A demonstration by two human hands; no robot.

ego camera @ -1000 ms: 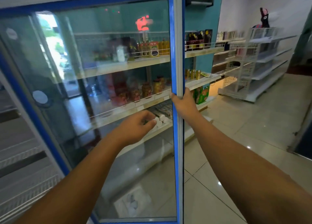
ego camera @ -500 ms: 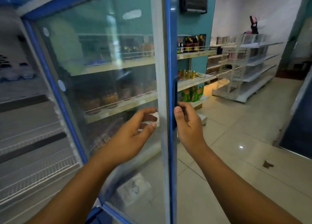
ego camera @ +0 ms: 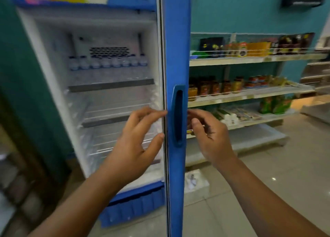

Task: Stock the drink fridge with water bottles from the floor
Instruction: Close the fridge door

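Observation:
The drink fridge stands open, white inside. Its blue door is swung out edge-on toward me, with a dark recessed handle. A row of several water bottles stands at the back of the top shelf; the wire shelves below hold nothing. My left hand hovers with fingers spread, fingertips at the door's inner edge. My right hand is just right of the handle, fingers loosely curled, holding nothing. A pack of water bottles sits on the floor behind the door.
Shop shelves with jars, cans and packets line the teal wall to the right. Tiled floor spreads out at the lower right. A dark blurred stack fills the lower left corner.
The door has swung further open, from showing its glass to edge-on, exposing the fridge interior. My right hand has come off the door edge; both hands now hover beside it.

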